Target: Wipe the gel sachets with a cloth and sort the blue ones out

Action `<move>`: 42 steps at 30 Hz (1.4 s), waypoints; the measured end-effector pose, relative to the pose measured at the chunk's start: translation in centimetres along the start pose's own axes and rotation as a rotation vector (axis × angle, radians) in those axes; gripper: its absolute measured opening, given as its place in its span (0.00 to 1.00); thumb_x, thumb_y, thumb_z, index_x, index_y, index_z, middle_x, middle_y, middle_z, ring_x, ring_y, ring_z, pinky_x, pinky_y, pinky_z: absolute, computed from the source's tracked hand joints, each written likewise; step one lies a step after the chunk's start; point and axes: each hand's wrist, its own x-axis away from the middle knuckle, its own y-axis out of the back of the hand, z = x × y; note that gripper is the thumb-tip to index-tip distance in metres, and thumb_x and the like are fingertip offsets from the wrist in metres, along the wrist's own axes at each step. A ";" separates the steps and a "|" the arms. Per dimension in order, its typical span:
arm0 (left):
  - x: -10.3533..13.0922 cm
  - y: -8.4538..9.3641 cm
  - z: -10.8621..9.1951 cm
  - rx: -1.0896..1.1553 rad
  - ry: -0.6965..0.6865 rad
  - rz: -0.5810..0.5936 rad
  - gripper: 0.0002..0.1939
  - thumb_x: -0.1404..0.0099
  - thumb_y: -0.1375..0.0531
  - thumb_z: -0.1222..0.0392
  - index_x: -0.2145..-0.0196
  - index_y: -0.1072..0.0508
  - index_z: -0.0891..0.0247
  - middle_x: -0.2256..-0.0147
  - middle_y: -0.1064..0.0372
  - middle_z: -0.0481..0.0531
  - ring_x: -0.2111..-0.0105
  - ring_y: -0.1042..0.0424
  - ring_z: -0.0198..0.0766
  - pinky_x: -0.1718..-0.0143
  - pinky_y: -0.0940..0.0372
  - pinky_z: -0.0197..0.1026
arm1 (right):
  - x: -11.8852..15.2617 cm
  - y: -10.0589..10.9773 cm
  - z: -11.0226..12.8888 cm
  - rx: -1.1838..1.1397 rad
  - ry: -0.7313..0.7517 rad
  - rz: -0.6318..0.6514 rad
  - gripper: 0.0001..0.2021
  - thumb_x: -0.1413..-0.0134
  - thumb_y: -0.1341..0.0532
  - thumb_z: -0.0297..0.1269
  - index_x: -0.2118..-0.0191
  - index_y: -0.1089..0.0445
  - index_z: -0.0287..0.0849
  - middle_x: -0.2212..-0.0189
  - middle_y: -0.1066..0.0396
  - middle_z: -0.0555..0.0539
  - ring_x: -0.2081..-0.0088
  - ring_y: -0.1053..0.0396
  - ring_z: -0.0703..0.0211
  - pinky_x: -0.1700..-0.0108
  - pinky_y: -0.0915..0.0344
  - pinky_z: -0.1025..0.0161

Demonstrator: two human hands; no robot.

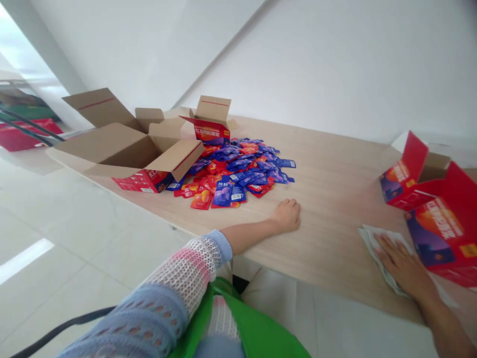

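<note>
Lower right: right hand (404, 266), fingers spread flat on cloth (368, 235); sideways swipe could knock adjacent red goji carton (443, 228). Centre: left hand (286, 216) curled, nothing visibly held.

Wall (335, 64): plain, white, spanning the upper frame. A grey line (223, 52) crosses it diagonally from top centre down toward the left. Table (328, 174): pale wood-grain top, extending from left of centre to lower right, far edge along the wall. Floor (93, 214): glossy, light tiles with thin joints, left and lower left. A bright reflection (26, 259) lies on it at the left edge. Upper left: strong light, details blurred.
</note>
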 end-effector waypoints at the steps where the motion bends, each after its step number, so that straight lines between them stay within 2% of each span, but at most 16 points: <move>1: 0.0 0.0 -0.1 0.000 0.007 0.017 0.12 0.38 0.48 0.60 0.58 0.34 0.66 0.55 0.37 0.60 0.54 0.39 0.46 0.51 0.38 0.46 | 0.1 0.3 0.9 0.042 -0.031 0.017 0.36 0.41 0.61 0.59 0.31 0.53 0.48 0.33 0.55 0.46 0.33 0.59 0.33 0.38 0.58 0.29; 3: -0.1 0.2 -0.2 0.007 0.023 0.044 0.12 0.37 0.48 0.61 0.56 0.34 0.66 0.53 0.38 0.61 0.52 0.39 0.47 0.50 0.39 0.47 | 0.1 0.8 2.6 0.106 -0.079 -0.018 0.35 0.39 0.63 0.59 0.31 0.53 0.48 0.32 0.55 0.48 0.33 0.59 0.35 0.38 0.57 0.31; 6: -0.2 0.3 -0.4 0.038 0.027 0.054 0.13 0.37 0.48 0.62 0.55 0.34 0.66 0.52 0.39 0.62 0.51 0.40 0.48 0.48 0.41 0.48 | 0.0 1.4 5.1 0.166 -0.109 0.002 0.33 0.37 0.63 0.57 0.31 0.54 0.50 0.32 0.56 0.49 0.32 0.59 0.39 0.37 0.56 0.33; 12: -0.1 0.4 -0.6 0.043 0.039 0.038 0.14 0.38 0.48 0.62 0.54 0.34 0.66 0.52 0.39 0.62 0.51 0.40 0.49 0.49 0.41 0.50 | -1.1 1.9 8.0 0.221 0.012 0.067 0.30 0.35 0.62 0.54 0.31 0.56 0.53 0.31 0.60 0.53 0.31 0.63 0.48 0.36 0.57 0.38; 15: 0.0 0.4 -0.5 0.039 0.026 0.021 0.14 0.38 0.47 0.61 0.55 0.34 0.67 0.53 0.38 0.63 0.52 0.38 0.49 0.51 0.39 0.49 | -1.7 1.4 7.7 0.200 0.019 0.053 0.32 0.37 0.63 0.55 0.32 0.54 0.50 0.32 0.58 0.51 0.31 0.63 0.47 0.35 0.57 0.38; 20: 0.3 -0.3 0.0 0.042 0.052 -0.027 0.14 0.39 0.47 0.61 0.55 0.34 0.67 0.55 0.36 0.62 0.54 0.37 0.47 0.51 0.38 0.48 | -2.1 -0.7 4.8 0.053 0.059 -0.006 0.37 0.42 0.60 0.60 0.31 0.52 0.50 0.33 0.55 0.49 0.32 0.61 0.42 0.35 0.57 0.36; 23: 0.5 -0.8 0.4 0.058 0.012 -0.026 0.15 0.40 0.46 0.60 0.56 0.32 0.67 0.57 0.35 0.62 0.55 0.36 0.47 0.52 0.36 0.48 | -2.3 -1.9 3.3 -0.055 0.059 -0.040 0.37 0.47 0.54 0.62 0.32 0.53 0.59 0.34 0.52 0.51 0.33 0.58 0.42 0.35 0.52 0.37; 26: 0.3 -0.1 0.8 0.161 0.036 0.006 0.13 0.41 0.45 0.62 0.58 0.29 0.64 0.52 0.37 0.61 0.51 0.36 0.45 0.51 0.36 0.46 | -2.3 -2.6 3.4 -0.072 0.047 -0.084 0.36 0.50 0.52 0.62 0.33 0.56 0.67 0.35 0.51 0.52 0.34 0.57 0.40 0.36 0.57 0.32; 29: -0.2 2.9 1.8 0.210 0.171 0.004 0.16 0.43 0.44 0.64 0.56 0.29 0.63 0.47 0.41 0.62 0.47 0.39 0.46 0.50 0.36 0.46 | -2.5 -2.5 4.3 -0.039 -0.005 -0.111 0.38 0.51 0.52 0.65 0.34 0.56 0.67 0.35 0.51 0.53 0.34 0.57 0.36 0.37 0.64 0.26; 30: -0.3 4.5 2.4 0.182 0.151 -0.029 0.16 0.42 0.44 0.64 0.55 0.29 0.63 0.46 0.41 0.62 0.47 0.39 0.47 0.49 0.36 0.48 | -2.6 -2.3 4.5 -0.050 -0.035 -0.107 0.38 0.52 0.52 0.66 0.34 0.54 0.67 0.35 0.50 0.52 0.34 0.56 0.35 0.38 0.63 0.24; 33: -0.6 10.2 5.4 -0.015 -0.170 -0.149 0.17 0.37 0.49 0.66 0.51 0.31 0.63 0.43 0.42 0.60 0.44 0.45 0.49 0.44 0.44 0.52 | -2.9 -0.7 4.5 -0.225 -0.107 -0.049 0.37 0.51 0.56 0.66 0.35 0.49 0.64 0.38 0.43 0.48 0.36 0.50 0.35 0.38 0.53 0.27; 35: -0.3 13.8 8.4 -0.115 -0.263 -0.108 0.16 0.35 0.51 0.66 0.54 0.30 0.63 0.48 0.37 0.60 0.45 0.43 0.49 0.43 0.47 0.52 | -3.1 1.3 4.3 -0.365 -0.117 -0.038 0.37 0.47 0.60 0.63 0.34 0.48 0.58 0.38 0.43 0.47 0.36 0.49 0.41 0.36 0.48 0.39; 37: 0.2 16.7 11.8 -0.179 -0.112 -0.118 0.13 0.37 0.49 0.65 0.58 0.28 0.64 0.54 0.33 0.62 0.46 0.41 0.51 0.44 0.46 0.52 | -3.6 3.6 4.7 -0.422 -0.127 -0.065 0.37 0.44 0.60 0.61 0.34 0.45 0.50 0.37 0.44 0.47 0.35 0.50 0.46 0.33 0.50 0.48; 39: 1.2 18.5 14.9 -0.206 0.193 -0.185 0.14 0.37 0.50 0.65 0.59 0.27 0.65 0.55 0.31 0.62 0.48 0.39 0.51 0.47 0.43 0.51 | -4.7 5.4 6.4 -0.404 -0.166 -0.099 0.36 0.44 0.56 0.59 0.38 0.37 0.41 0.39 0.40 0.42 0.36 0.48 0.44 0.34 0.50 0.49; 41: 2.6 19.4 17.3 -0.204 0.510 -0.214 0.17 0.36 0.52 0.65 0.57 0.27 0.66 0.57 0.30 0.63 0.52 0.34 0.51 0.52 0.39 0.50 | -6.4 6.2 9.5 -0.373 -0.154 -0.077 0.34 0.46 0.53 0.58 0.47 0.29 0.35 0.47 0.31 0.35 0.41 0.39 0.41 0.37 0.44 0.49; 42: 3.4 19.6 18.1 -0.217 0.645 -0.244 0.17 0.36 0.52 0.65 0.55 0.27 0.67 0.57 0.29 0.64 0.53 0.33 0.51 0.54 0.38 0.49 | -7.2 6.2 11.6 -0.347 -0.139 -0.064 0.33 0.46 0.53 0.57 0.51 0.27 0.36 0.50 0.28 0.36 0.43 0.35 0.41 0.40 0.40 0.49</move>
